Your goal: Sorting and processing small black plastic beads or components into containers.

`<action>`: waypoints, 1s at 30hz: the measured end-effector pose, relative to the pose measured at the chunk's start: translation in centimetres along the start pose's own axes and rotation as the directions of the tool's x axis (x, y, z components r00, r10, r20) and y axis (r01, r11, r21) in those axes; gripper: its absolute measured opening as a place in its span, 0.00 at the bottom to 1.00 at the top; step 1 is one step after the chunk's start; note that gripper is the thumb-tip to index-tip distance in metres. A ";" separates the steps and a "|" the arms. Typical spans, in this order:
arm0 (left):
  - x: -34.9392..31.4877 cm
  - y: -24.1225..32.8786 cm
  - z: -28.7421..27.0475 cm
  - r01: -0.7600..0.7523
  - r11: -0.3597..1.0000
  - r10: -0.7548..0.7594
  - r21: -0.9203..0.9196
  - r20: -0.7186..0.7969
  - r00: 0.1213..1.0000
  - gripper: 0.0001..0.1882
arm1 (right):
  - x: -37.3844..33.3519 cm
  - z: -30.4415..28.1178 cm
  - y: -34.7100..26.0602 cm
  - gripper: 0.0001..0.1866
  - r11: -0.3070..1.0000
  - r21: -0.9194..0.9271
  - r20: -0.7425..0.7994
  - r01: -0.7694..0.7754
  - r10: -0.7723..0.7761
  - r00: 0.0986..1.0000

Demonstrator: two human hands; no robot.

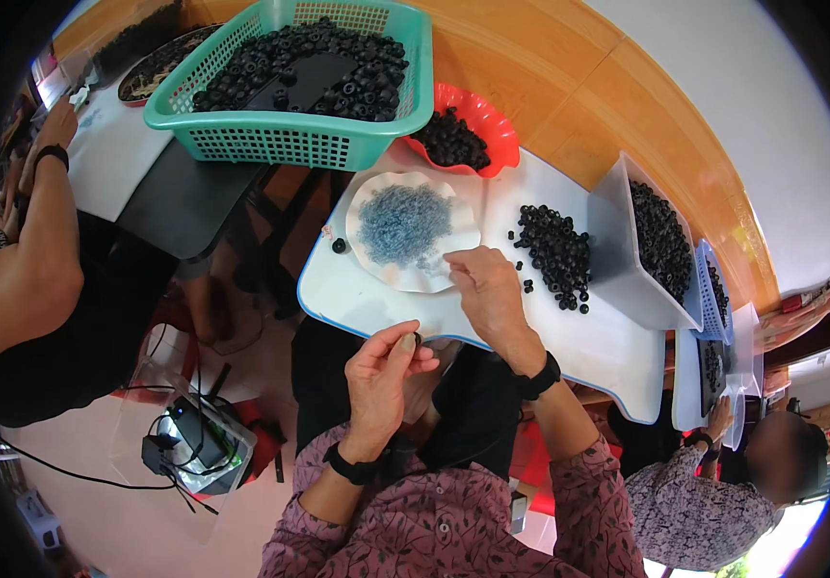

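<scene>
My left hand (383,371) is in front of the table's near edge, closed with thumb and fingertips pinching a small round black part (418,339). My right hand (494,301) reaches over the near right rim of a white scalloped plate (469,229), its thumb and forefinger drawn together. Whether a small piece sits between those fingertips is too small to tell. A heap of tiny translucent blue-grey rings (402,223) fills the plate's middle. To the right of my right hand, a pile of black ring-like parts (554,252) lies on the white table (338,289).
A green basket (289,140) of black parts stands at the back left, beside a red scalloped bowl (500,130) holding more. At right are a translucent bin (617,246) and a blue basket (706,308). One black part (339,246) lies left of the plate. Other people sit on both sides.
</scene>
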State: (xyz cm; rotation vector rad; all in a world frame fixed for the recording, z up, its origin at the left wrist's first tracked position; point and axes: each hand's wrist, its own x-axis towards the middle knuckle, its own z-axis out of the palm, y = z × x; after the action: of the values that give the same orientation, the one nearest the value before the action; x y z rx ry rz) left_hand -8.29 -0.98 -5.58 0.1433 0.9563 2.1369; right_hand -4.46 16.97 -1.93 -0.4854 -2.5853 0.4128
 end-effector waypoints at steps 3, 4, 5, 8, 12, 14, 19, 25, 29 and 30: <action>0.1 -0.1 0.0 -0.023 1.000 0.023 -0.007 -0.012 1.000 0.12 | 0.1 -0.6 0.7 0.09 0.993 0.096 -0.092 -0.069 0.078 0.993; 0.1 -0.2 -0.1 -0.022 1.000 0.022 -0.007 -0.010 1.000 0.12 | 0.1 -0.8 0.9 0.09 0.991 0.103 -0.098 -0.091 0.101 0.990; 0.1 -0.3 -0.2 -0.018 1.000 0.018 -0.008 -0.009 1.000 0.12 | 0.0 -0.9 1.1 0.08 0.987 0.110 -0.105 -0.113 0.124 0.987; 0.1 -0.4 0.0 -0.005 1.000 0.005 0.003 -0.001 1.000 0.12 | -0.3 -0.9 1.2 0.08 0.985 0.124 -0.081 -0.116 0.127 0.989; 0.0 -0.4 0.0 -0.005 1.000 0.005 0.014 0.016 1.000 0.11 | 0.3 -0.5 0.5 0.08 0.990 0.085 -0.030 -0.112 0.114 0.993; -0.2 -0.4 0.1 -0.007 1.000 0.007 0.024 0.013 1.000 0.11 | 0.9 -0.7 0.2 0.07 0.991 -0.002 0.036 -0.135 0.135 0.990; -0.2 0.0 -0.1 -0.031 0.998 0.031 0.047 0.004 1.000 0.12 | 1.7 -0.1 -0.8 0.07 0.994 -0.017 0.076 -0.107 0.108 0.991; -0.1 0.1 -0.1 -0.031 0.999 0.032 0.022 -0.014 0.999 0.12 | 2.7 1.0 -1.2 0.07 0.988 -0.124 0.115 -0.091 0.106 0.988; -0.1 0.1 -0.2 -0.037 0.999 0.037 0.012 -0.007 0.999 0.12 | 2.9 1.1 -1.2 0.06 0.988 -0.118 0.156 -0.100 0.118 0.981; -0.2 0.1 -0.2 -0.040 0.999 0.040 0.019 -0.006 0.999 0.12 | 2.8 1.2 -1.1 0.06 0.988 -0.116 0.156 -0.099 0.117 0.981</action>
State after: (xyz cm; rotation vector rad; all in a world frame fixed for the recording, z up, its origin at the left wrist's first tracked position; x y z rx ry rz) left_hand -8.34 -1.27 -5.64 0.1665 0.9856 2.1663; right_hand -7.69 16.86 -1.45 -0.6579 -2.7581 0.3640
